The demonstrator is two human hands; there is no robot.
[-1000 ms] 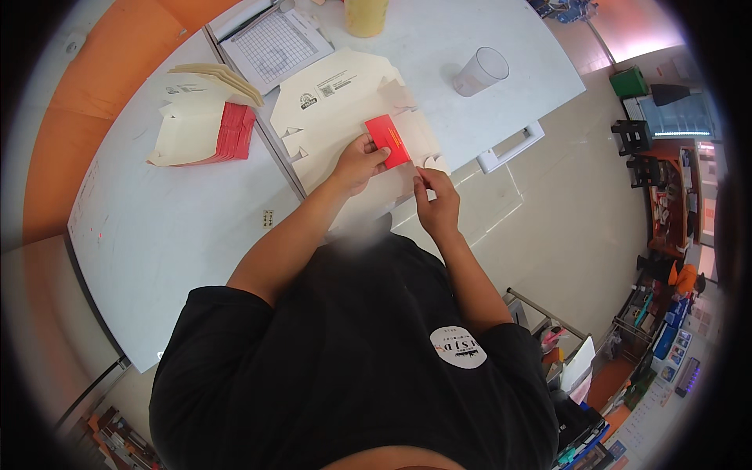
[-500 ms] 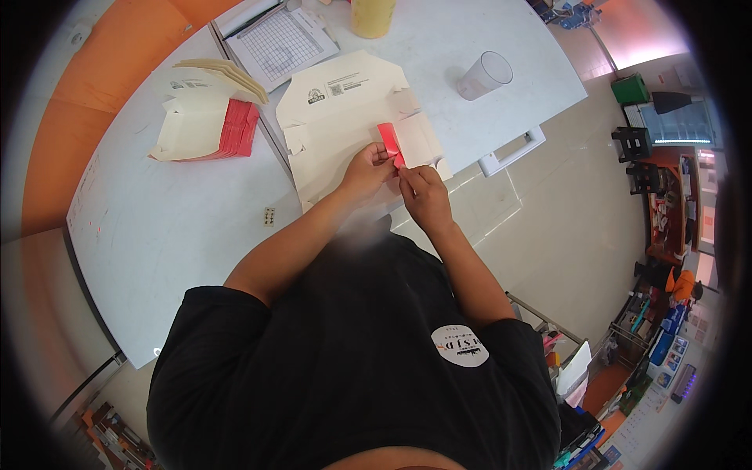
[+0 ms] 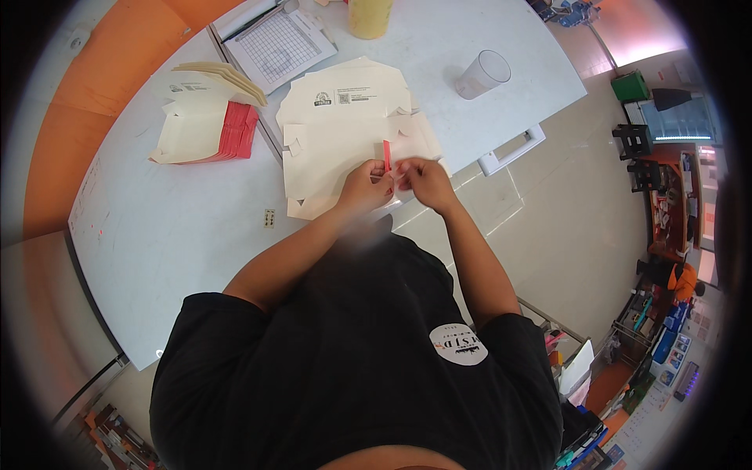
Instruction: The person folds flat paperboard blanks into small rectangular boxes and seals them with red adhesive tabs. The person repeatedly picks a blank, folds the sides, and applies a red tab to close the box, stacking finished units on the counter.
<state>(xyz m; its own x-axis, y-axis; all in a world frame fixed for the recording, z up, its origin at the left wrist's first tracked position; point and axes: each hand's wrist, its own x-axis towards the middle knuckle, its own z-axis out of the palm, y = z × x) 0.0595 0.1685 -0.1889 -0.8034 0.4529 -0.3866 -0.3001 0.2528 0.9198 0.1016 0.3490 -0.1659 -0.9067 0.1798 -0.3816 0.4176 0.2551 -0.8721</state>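
A cream cardboard box blank (image 3: 325,160) lies mostly flat at the table's front edge, with cut slots and small printing on its far panel. Near its right side a narrow red flap (image 3: 387,153) stands up, seen almost edge-on. My left hand (image 3: 365,188) is closed around the near end of this flap. Just to the right, my right hand (image 3: 427,185) is closed with bent fingers at the blank's front right corner. Its fingertips meet a pale edge there, and what exactly they pinch is partly hidden.
Nested red-and-cream boxes (image 3: 207,133) stand at the left. Behind are a gridded paper pad (image 3: 280,51) and a yellow container (image 3: 370,17). A clear plastic cup (image 3: 483,75) stands at the back right. A small printed piece (image 3: 269,218) lies on the white table (image 3: 180,251).
The red flap has turned from showing its broad face to nearly edge-on. My right hand has shifted slightly up and turned, and the blank has slid a little toward me and left.
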